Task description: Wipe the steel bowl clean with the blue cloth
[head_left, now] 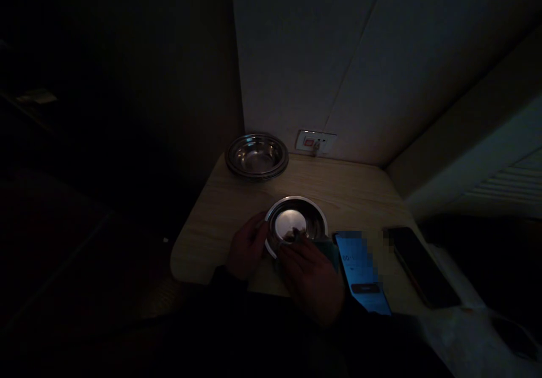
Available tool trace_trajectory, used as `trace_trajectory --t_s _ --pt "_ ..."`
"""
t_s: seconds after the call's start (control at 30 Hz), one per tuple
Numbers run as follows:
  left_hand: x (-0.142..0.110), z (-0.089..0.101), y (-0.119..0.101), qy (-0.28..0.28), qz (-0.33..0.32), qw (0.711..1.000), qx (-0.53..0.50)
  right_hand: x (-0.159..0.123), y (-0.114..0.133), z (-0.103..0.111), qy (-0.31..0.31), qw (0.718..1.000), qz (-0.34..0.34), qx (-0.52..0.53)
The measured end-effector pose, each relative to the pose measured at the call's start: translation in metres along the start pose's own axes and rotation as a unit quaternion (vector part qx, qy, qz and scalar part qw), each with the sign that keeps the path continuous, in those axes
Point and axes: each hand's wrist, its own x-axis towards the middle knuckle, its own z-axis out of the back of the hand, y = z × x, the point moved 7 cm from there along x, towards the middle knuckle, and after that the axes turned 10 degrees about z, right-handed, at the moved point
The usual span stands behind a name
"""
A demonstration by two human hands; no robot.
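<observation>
A shiny round metal bowl [291, 221] rests near the front of the small wooden table, its hollow side facing up. My left hand [247, 246] is closed on the bowl's left rim, with the thumb side against the metal. Over the near right part of the bowl lies my right hand [312, 276], fingers bent and reaching inside over the rim. A dark green cloth [329, 250] shows beneath and beside that hand, pressed against the bowl. The dim light hides most of the right fingertips and the underside of the cloth.
Several nested metal bowls [257, 162] stand at the table's [199, 242] back left corner. A lit phone [359, 268] lies right of my right hand, with a dark phone [423, 268] farther right. A wall socket [311, 141] sits behind the table.
</observation>
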Motion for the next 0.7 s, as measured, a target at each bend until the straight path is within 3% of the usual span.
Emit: trace_trajectory --t_s 0.2,0.4,0.5,0.7 --pt "0.000 -0.004 0.007 0.020 0.048 0.999 -0.005 -0.016 -0.005 0.004 0.036 0.999 0.012 -0.026" --pt "-0.001 -0.003 -0.001 0.038 -0.017 0.998 0.043 -0.005 -0.008 -0.005 0.041 0.999 -0.003 -0.028" --pt "-0.001 -0.001 -0.002 0.012 -0.022 0.999 0.042 -0.005 -0.010 -0.002 0.035 0.998 -0.001 -0.049" --pt "0.002 -0.004 0.008 0.021 0.042 0.999 0.002 -0.015 -0.017 0.012 0.020 0.997 0.001 -0.079"
